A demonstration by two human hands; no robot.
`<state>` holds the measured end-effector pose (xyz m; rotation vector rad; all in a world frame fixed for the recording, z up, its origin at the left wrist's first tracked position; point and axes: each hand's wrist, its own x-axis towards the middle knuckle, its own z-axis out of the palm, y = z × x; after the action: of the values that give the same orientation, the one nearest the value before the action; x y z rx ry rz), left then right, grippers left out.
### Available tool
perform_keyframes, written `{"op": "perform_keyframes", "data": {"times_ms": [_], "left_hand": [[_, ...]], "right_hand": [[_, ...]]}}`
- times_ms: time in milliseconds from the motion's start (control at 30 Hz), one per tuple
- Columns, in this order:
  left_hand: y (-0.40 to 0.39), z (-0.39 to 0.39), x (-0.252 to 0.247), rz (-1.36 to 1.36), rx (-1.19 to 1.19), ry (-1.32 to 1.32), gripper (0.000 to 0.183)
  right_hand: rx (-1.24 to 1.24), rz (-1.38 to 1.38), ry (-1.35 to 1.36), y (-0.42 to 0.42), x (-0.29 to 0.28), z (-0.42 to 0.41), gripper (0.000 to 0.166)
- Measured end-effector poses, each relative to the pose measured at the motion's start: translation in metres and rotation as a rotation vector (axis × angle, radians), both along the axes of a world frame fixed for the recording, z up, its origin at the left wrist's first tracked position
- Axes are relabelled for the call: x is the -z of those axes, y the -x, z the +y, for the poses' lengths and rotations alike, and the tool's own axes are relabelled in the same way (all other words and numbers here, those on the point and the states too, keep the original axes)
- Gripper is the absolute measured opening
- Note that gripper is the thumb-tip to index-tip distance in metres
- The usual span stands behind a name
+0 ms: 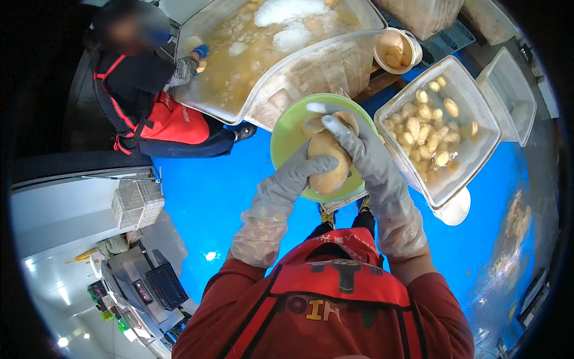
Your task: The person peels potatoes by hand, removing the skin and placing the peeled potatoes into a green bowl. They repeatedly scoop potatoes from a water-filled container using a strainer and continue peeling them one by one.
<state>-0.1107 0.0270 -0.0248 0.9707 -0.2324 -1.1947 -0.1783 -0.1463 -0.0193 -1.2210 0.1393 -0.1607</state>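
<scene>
Over a round green basin [280, 152], I hold a large smooth tan rounded piece of food [327, 172], whose exact kind I cannot tell. Its left side is gripped by my left hand [302, 168], with the thumb across the front. My right hand [354, 141] wraps its upper right side, the far fingers partly hidden. Both hands wear long grey rubber gloves with clear sleeves. Beyond the held piece, other tan pieces [312, 126] lie in the basin, partly covered by my fingers.
A rectangular white tub [482, 152] at right holds many yellowish oval pieces in water. Behind the basin stands a large tub [314, 63] of cloudy water and ice [291, 13]. A co-worker [134, 89] reaches into it. A bucket [417, 54] and a lid [457, 206] flank the right tub.
</scene>
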Motion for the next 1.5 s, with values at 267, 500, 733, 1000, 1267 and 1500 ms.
{"op": "perform_keyframes", "data": {"times_ms": [267, 500, 733, 1000, 1267, 1500], "left_hand": [[0.005, 0.006, 0.028, 0.073, 0.087, -0.028, 0.096], [0.014, -0.011, 0.025, 0.395, -0.368, 0.109, 0.077], [0.011, -0.030, 0.026, 0.342, -0.528, -0.110, 0.067], [-0.009, -0.013, 0.017, -0.432, -0.413, -0.196, 0.067], [-0.002, 0.001, 0.029, 0.049, -0.342, 0.204, 0.067], [-0.006, 0.007, 0.039, 0.136, -0.447, 0.153, 0.071]], "right_hand": [[-0.260, 0.139, 0.084, -0.027, 0.013, -0.021, 0.032], [0.283, 0.037, -0.101, -0.003, 0.002, -0.005, 0.043], [0.380, -0.020, 0.493, 0.011, 0.027, 0.036, 0.060], [0.213, 0.111, -0.039, 0.015, 0.013, 0.006, 0.035], [0.347, 0.076, -0.331, -0.004, 0.031, -0.009, 0.039], [0.395, -0.099, 0.103, 0.012, 0.040, -0.006, 0.056]]}}
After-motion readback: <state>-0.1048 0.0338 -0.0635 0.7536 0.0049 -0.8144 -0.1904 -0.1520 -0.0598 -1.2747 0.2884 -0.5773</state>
